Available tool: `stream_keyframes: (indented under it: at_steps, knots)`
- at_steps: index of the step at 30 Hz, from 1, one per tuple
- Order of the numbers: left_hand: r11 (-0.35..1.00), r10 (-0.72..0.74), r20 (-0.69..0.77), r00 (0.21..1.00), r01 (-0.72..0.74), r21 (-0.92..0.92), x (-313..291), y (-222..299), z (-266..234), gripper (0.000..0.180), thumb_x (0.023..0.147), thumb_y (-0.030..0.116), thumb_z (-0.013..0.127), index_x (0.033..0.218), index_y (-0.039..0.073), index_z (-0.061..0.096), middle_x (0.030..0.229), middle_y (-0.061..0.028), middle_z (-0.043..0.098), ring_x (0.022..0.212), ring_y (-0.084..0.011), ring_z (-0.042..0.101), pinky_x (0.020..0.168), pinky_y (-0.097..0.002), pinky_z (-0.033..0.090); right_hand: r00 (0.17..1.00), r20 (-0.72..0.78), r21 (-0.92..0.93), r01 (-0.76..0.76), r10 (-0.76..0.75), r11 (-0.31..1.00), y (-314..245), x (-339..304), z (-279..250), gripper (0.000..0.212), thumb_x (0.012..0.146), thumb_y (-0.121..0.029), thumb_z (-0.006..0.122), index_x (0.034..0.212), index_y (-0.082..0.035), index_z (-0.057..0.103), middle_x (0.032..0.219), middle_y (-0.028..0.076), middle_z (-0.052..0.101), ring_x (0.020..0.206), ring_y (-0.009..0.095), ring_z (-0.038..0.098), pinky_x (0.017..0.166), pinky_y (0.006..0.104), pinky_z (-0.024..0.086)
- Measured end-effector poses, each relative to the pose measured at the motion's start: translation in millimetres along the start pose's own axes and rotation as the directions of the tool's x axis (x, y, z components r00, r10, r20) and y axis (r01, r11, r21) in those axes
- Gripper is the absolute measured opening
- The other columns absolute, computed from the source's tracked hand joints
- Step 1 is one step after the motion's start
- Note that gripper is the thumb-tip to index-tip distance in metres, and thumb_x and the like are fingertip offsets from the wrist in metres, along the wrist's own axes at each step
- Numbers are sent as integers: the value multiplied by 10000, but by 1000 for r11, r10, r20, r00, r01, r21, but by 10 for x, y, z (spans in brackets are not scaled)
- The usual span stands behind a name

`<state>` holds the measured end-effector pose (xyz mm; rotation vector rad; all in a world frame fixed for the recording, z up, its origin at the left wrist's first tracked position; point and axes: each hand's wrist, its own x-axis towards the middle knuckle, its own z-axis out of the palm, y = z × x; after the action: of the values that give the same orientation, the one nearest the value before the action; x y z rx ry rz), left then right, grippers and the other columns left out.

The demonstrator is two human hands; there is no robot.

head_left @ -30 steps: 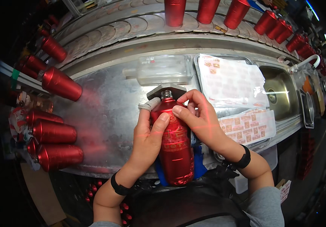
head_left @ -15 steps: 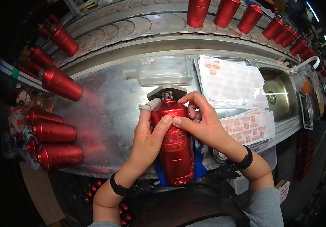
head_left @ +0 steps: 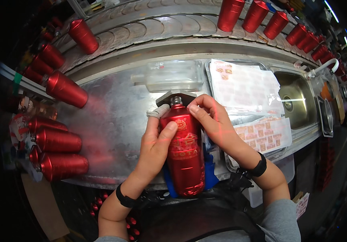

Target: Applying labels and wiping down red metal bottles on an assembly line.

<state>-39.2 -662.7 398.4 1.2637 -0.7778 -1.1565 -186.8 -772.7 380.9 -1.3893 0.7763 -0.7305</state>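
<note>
A shiny red glass bottle (head_left: 185, 169) with gold markings and a clear bare neck lies in front of me, neck pointing away, against a dark grey angled block (head_left: 166, 98). My left hand (head_left: 154, 139) is closed on its left side, thumb on the front below the shoulder; a whitish wrap (head_left: 159, 111) covers one fingertip. At the bottle's right shoulder my right hand (head_left: 211, 121) has thumb and forefinger pinched together. Whatever they hold, if anything, is too small to make out. Blue cloth (head_left: 210, 173) shows beneath the bottle.
Sticker sheets (head_left: 246, 86) and a second printed sheet (head_left: 264, 135) lie on the right, beside a metal sink (head_left: 292, 99). A clear rectangular bottle (head_left: 173, 76) lies beyond the block. Red bottles (head_left: 58, 141) lie at left; others stand on the slatted conveyor (head_left: 157, 30).
My right thumb has left the bottle's front and drawn back to its right shoulder, uncovering a gold round emblem. My left thumb has shifted slightly left. Bottles on the conveyor have moved right.
</note>
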Motion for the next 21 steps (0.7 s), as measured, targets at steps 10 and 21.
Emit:
stream_keyframes:
  at_steps: [10, 21]
  knots:
    - [967, 27, -11, 1000, -24, 253, -109, 86, 56, 860, 832, 199, 792, 1470, -28, 261, 1274, -198, 581, 1117, -249, 631, 941, -377, 523, 941, 126, -362, 339, -314, 868, -351, -161, -40, 160, 869, -78, 632, 1021, -31, 655, 919, 90, 607, 780, 190, 596, 621, 288, 457]
    - [933, 59, -28, 998, -45, 357, -124, 101, 53, 874, 818, 233, 805, 1456, -49, 279, 1203, -223, 630, 1072, -272, 663, 914, -379, 530, 911, 169, -478, 410, -377, 777, -408, -160, -1, 127, 804, -25, 590, 925, -16, 627, 865, 102, 573, 754, 264, 567, 644, 366, 467]
